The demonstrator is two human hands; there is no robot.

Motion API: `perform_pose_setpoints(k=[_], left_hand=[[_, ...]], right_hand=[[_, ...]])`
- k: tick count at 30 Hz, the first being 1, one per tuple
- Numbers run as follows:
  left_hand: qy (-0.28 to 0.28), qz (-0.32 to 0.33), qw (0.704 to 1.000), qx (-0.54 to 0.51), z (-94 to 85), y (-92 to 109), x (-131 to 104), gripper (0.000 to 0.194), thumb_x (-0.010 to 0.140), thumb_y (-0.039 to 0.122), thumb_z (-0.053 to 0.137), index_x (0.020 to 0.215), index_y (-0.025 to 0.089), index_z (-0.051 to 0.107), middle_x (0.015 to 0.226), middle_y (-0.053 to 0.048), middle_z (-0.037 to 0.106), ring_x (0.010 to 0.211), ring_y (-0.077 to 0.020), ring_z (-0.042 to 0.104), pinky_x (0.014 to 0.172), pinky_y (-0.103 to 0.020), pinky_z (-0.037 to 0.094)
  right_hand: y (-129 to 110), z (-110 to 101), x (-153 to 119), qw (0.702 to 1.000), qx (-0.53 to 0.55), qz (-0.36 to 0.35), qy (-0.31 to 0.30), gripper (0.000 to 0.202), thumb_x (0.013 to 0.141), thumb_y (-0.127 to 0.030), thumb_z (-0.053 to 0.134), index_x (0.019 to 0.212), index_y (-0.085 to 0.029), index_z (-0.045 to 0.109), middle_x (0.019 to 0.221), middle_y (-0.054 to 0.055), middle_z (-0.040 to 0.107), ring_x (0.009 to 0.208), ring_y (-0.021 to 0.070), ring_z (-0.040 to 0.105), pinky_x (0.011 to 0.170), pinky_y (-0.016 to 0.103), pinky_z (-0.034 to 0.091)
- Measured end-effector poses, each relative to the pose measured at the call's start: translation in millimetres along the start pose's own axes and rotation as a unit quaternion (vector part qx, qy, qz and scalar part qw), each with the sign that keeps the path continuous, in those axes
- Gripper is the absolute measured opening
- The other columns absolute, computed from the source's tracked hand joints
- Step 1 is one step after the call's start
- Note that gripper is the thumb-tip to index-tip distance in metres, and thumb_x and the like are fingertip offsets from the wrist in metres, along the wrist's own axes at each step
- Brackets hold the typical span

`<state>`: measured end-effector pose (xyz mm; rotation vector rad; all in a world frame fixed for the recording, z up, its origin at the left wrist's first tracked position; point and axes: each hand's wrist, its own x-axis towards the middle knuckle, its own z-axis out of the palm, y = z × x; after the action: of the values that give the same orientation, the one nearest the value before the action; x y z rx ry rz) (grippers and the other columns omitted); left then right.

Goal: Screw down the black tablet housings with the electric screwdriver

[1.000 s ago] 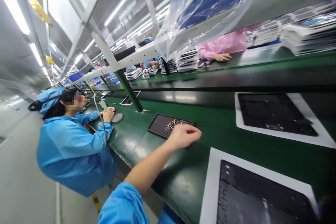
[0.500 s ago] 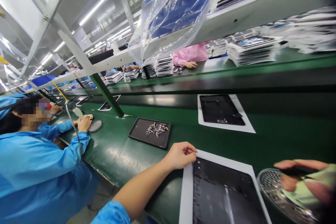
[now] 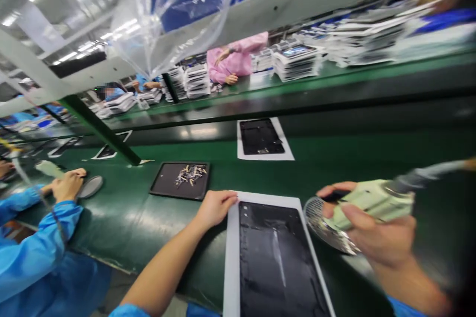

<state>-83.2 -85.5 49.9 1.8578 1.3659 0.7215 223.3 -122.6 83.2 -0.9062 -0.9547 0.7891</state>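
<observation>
My left hand (image 3: pixel 216 209) is closed, its fingertips pinching the top left corner of a white sheet (image 3: pixel 231 257). On that sheet lies a black tablet panel (image 3: pixel 277 252) with a long streak of light across it. To its right, my right hand (image 3: pixel 375 233) is wrapped round a pale green electric screwdriver (image 3: pixel 375 202), a grey cable (image 3: pixel 420 177) running from its rear end. The tool's front end is hidden by my fingers. Directly behind and below it stands a round, perforated metal dish (image 3: pixel 316 218), partly covered by the hand.
A dark tray (image 3: pixel 159 184) holding a pile of small parts (image 3: pixel 190 174) is left of the sheet. Farther back lies another dark panel (image 3: pixel 262 136) on white paper. A co-worker's hands (image 3: pixel 69 183) are at the far left, near a green post (image 3: pixel 100 131). Stacks (image 3: pixel 297 64) line the shelf.
The view has swung right, so things appear farther left. My right hand and the screwdriver show more fully, still by the dish. My left hand keeps hold of the sheet's corner.
</observation>
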Motion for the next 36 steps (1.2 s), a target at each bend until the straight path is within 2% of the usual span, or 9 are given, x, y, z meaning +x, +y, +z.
perform_pose_setpoints(k=[4,10,17,21,24,27,31,34,36], left_hand=[[0.016,0.068,0.988,0.137,-2.0,1,1,0.021,0.096,0.023,0.057,0.095,0.02,0.079,0.089,-0.005,0.077,0.081,-0.0174,0.07,0.081,-0.028,0.054],[-0.011,0.146,0.963,0.226,13.5,0,-3,0.022,0.098,0.019,0.054,0.091,0.02,0.075,0.085,-0.005,0.07,0.078,-0.0153,0.067,0.073,-0.024,0.052],[-0.044,0.105,0.918,0.381,21.3,14,-8,0.025,0.102,0.019,0.049,0.087,0.022,0.07,0.087,-0.006,0.068,0.087,-0.0198,0.063,0.075,-0.028,0.051],[-0.066,0.085,0.891,0.441,31.1,29,-23,0.02,0.102,0.019,0.049,0.104,0.02,0.068,0.102,-0.009,0.068,0.096,-0.023,0.062,0.077,-0.032,0.052],[-0.054,0.102,0.88,0.461,35.6,36,-34,0.038,0.101,0.039,0.053,0.128,0.014,0.062,0.118,-0.016,0.064,0.108,-0.0306,0.06,0.082,-0.04,0.053],[-0.063,0.117,0.88,0.456,32.4,37,-35,0.058,0.099,0.054,0.052,0.136,0.01,0.057,0.121,-0.019,0.063,0.109,-0.0346,0.058,0.085,-0.045,0.051],[-0.11,0.137,0.87,0.461,23.5,38,-30,0.052,0.1,0.053,0.051,0.132,0.013,0.059,0.124,-0.017,0.064,0.109,-0.0328,0.058,0.089,-0.043,0.05],[-0.102,0.14,0.871,0.46,21.9,37,-27,0.052,0.098,0.054,0.055,0.13,0.013,0.061,0.121,-0.018,0.065,0.108,-0.0335,0.058,0.088,-0.043,0.05],[-0.082,0.14,0.886,0.435,22.2,32,-23,0.045,0.099,0.051,0.053,0.123,0.015,0.064,0.113,-0.016,0.066,0.103,-0.0322,0.06,0.086,-0.042,0.051]], right_hand=[[-4,1,-1,1.0,0.021,0.017,-0.006,0.022,0.068,-0.03,0.085,0.086,-0.023,0.076,0.074,0.006,0.074,0.043,0.02,0.063,0.04,0.034,0.056],[-2,0,-2,1.0,0.008,-0.003,-0.012,0.018,0.072,-0.031,0.082,0.088,-0.026,0.074,0.075,0.003,0.074,0.043,0.0182,0.062,0.04,0.032,0.054],[-2,0,-3,1.0,-0.003,-0.009,-0.024,0.02,0.074,-0.032,0.08,0.091,-0.024,0.073,0.077,0.003,0.074,0.044,0.0177,0.063,0.043,0.032,0.054],[1,-2,-3,1.0,-0.005,-0.021,-0.019,0.023,0.075,-0.032,0.079,0.093,-0.021,0.07,0.078,0.003,0.074,0.045,0.0164,0.064,0.045,0.031,0.055],[2,-3,-3,0.999,-0.008,-0.029,-0.02,0.025,0.075,-0.033,0.077,0.094,-0.02,0.067,0.079,0.003,0.073,0.045,0.0155,0.063,0.044,0.03,0.054],[4,-4,-3,0.999,-0.023,-0.038,-0.015,0.025,0.076,-0.032,0.076,0.095,-0.02,0.066,0.079,0.003,0.073,0.045,0.0146,0.063,0.045,0.029,0.054],[5,0,-3,0.997,-0.041,-0.068,0.005,0.022,0.078,-0.029,0.075,0.096,-0.02,0.065,0.081,0.002,0.074,0.047,0.014,0.064,0.044,0.026,0.054],[8,4,-3,0.996,-0.032,-0.084,0.011,0.021,0.08,-0.027,0.074,0.098,-0.021,0.066,0.083,0.002,0.074,0.047,0.0137,0.065,0.043,0.026,0.053],[10,7,-2,0.996,-0.021,-0.086,0.01,0.021,0.081,-0.026,0.074,0.1,-0.022,0.065,0.085,0.001,0.073,0.047,0.0133,0.065,0.043,0.025,0.052]])
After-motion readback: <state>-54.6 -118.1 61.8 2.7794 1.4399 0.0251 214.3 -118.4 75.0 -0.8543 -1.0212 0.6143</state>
